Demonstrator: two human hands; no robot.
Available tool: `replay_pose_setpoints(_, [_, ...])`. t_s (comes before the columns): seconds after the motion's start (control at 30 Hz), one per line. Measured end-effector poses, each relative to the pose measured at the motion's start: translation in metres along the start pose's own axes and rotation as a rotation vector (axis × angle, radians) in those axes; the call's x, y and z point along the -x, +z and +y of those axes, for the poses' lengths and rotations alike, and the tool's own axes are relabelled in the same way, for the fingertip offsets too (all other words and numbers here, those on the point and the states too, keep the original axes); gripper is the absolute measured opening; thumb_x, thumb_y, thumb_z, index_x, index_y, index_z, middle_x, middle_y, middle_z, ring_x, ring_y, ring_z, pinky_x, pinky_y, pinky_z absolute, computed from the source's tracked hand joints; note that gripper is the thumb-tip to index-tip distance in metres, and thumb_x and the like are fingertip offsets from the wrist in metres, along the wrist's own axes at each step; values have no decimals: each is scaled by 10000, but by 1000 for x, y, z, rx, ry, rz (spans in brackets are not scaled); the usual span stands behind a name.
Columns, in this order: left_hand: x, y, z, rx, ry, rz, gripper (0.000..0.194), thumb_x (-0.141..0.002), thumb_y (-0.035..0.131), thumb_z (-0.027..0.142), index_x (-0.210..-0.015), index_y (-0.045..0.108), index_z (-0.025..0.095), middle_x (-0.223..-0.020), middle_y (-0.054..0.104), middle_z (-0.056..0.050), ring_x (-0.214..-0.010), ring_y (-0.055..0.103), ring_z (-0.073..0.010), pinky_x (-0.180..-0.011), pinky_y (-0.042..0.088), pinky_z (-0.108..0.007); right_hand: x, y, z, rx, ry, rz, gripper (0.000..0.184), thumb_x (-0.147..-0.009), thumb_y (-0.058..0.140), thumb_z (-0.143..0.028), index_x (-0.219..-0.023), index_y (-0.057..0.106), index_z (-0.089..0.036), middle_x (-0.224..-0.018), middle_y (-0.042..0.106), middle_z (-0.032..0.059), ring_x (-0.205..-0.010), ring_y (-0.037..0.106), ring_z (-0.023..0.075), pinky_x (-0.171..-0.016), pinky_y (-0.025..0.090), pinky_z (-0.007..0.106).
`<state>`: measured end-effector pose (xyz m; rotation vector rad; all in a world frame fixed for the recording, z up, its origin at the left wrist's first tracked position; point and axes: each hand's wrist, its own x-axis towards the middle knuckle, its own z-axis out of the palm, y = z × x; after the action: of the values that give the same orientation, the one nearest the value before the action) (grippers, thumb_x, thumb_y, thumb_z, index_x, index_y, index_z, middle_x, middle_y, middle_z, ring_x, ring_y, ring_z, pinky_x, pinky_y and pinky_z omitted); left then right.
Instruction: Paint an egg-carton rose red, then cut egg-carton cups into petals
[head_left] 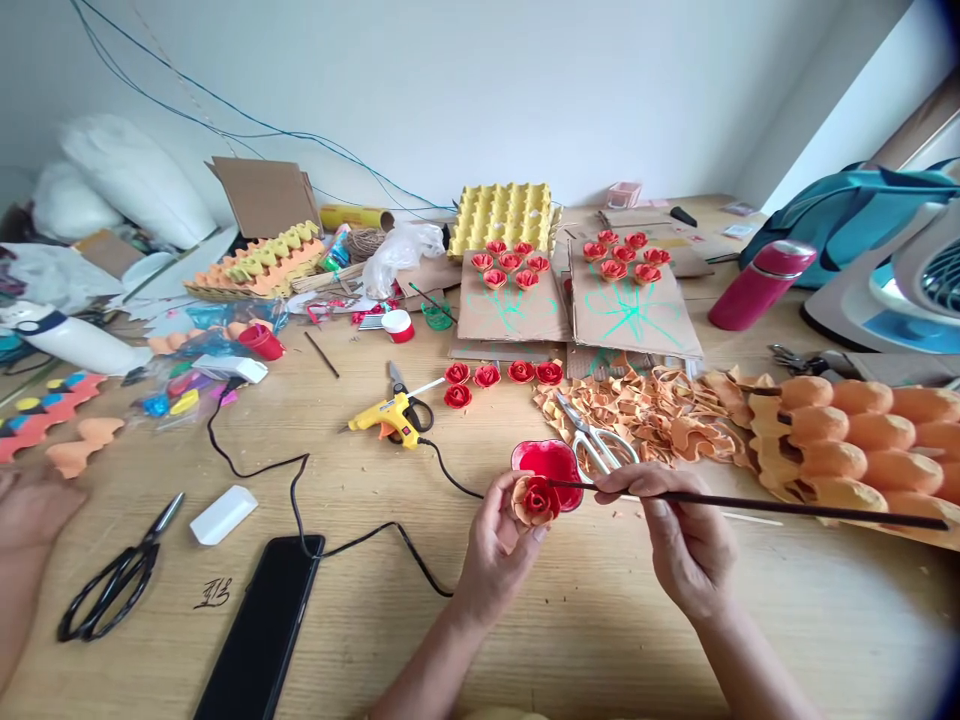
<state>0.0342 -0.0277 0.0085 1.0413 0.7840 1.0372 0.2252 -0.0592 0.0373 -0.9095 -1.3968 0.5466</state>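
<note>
In my left hand is a small egg-carton rose, red at its centre and bare orange on some outer petals. My right hand grips a long dark paintbrush, its tip touching the rose. Just behind the rose stands a small bowl of red paint. Several finished red roses lie in a group farther back. White-handled scissors rest against a heap of orange carton scraps beyond my right hand.
A yellow glue gun and its cord lie left of centre. Nearer are a phone and black scissors. An orange egg tray and a pink bottle stand right. Another person's arm rests at the left edge.
</note>
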Motion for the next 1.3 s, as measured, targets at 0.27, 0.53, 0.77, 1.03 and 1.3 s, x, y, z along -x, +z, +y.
replay_pose_setpoints(0.27, [6,-3,-8,-206,113,-28,433,-841,684,219,-1227,488,234,-1166,610,-65,-1051,619,-186,-953,499,-301,4,8,-3,-101,38,72,217,-991,439,-91,-1094,580,-218,-1085,689,83,-903,708,201,-777,580,377])
replay_pose_setpoints(0.53, [9,-7,-13,-273,171,-35,445,-846,645,149,-1242,466,245,-1173,599,-60,-1061,609,-179,-956,497,-295,6,10,-1,-58,32,47,216,-982,448,-73,-1084,583,-209,-1032,691,66,-881,715,181,-768,594,340])
replay_pose_setpoints(0.77, [9,-7,-10,-301,196,-28,430,-837,642,136,-1224,481,232,-1144,606,-61,-1044,608,-183,-945,498,-299,0,7,-3,6,6,101,181,-976,480,-99,-1063,606,-195,-974,708,71,-844,722,191,-706,612,330])
replay_pose_setpoints(1.03, [9,-6,-9,-221,127,-24,416,-843,652,167,-1217,485,242,-1157,611,-58,-1048,609,-186,-942,501,-302,9,10,1,-45,55,34,179,-986,468,-126,-1079,591,-217,-1035,693,82,-873,717,203,-758,605,372])
replay_pose_setpoints(1.3, [9,-7,-6,-145,89,-21,406,-844,680,198,-1198,486,231,-1152,598,-54,-1045,608,-171,-959,493,-293,3,0,0,36,27,43,184,-981,469,-112,-1077,595,-207,-1028,694,80,-866,711,192,-746,588,340])
